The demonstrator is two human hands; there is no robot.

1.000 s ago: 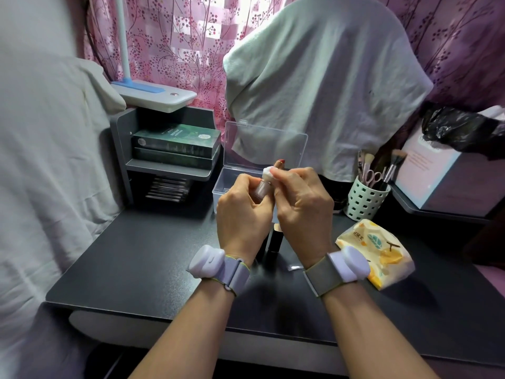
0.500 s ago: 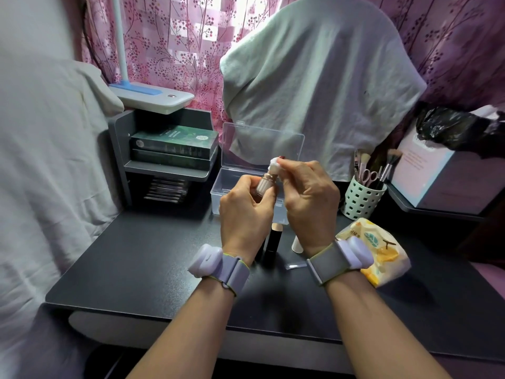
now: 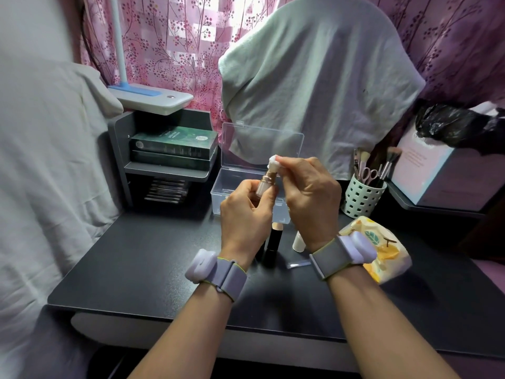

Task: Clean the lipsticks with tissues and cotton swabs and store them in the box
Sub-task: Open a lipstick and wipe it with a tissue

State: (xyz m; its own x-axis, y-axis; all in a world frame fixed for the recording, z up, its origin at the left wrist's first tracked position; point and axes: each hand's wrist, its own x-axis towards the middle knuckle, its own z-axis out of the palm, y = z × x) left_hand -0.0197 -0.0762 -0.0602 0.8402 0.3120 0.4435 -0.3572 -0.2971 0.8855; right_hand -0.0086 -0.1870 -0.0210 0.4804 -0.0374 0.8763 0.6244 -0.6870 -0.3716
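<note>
Both hands are raised above the dark surface (image 3: pixel 142 258), in front of the clear plastic box (image 3: pixel 240 184), whose lid stands open against the draped pale cloth (image 3: pixel 314 83) behind it. The left hand (image 3: pixel 246 214) grips the pinkish base of an open lipstick (image 3: pixel 266 181), its fingers curled round the tube, which tilts up and to the right. The right hand (image 3: pixel 310 195) pinches a small wad of white tissue (image 3: pixel 274 161) over the top of that lipstick, so the tip itself is hidden. Below the hands, a black lipstick tube (image 3: pixel 274 242) with a pale end stands on the surface just in front of the box, and a cream-coloured cap (image 3: pixel 297 240) stands close to its right, partly behind the right wrist. A printed tissue pack (image 3: pixel 382 242) lies to the right, behind that wrist. Further back on the right is a white perforated cup (image 3: pixel 362 196) holding brushes and scissors. On the left, a grey shelf (image 3: pixel 164 168) carries 2 green boxes.
</note>
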